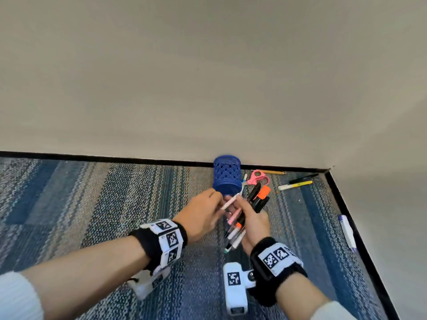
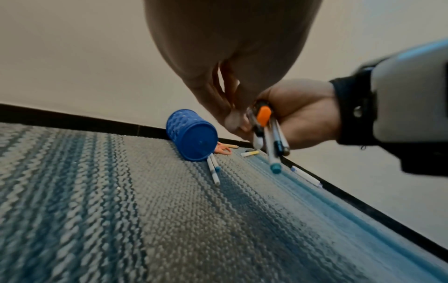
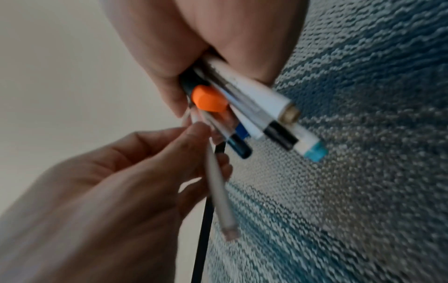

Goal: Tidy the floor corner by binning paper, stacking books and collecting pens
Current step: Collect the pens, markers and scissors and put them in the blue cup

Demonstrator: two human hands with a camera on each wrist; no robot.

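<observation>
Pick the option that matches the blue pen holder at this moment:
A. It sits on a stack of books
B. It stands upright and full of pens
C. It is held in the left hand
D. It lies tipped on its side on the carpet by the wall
D: the blue pen holder lies on its side on the carpet, while the right hand grips the bundle of pens.

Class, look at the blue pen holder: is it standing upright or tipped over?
Tipped over. The blue pen holder lies on its side on the carpet, solid base facing the left wrist camera.
</observation>
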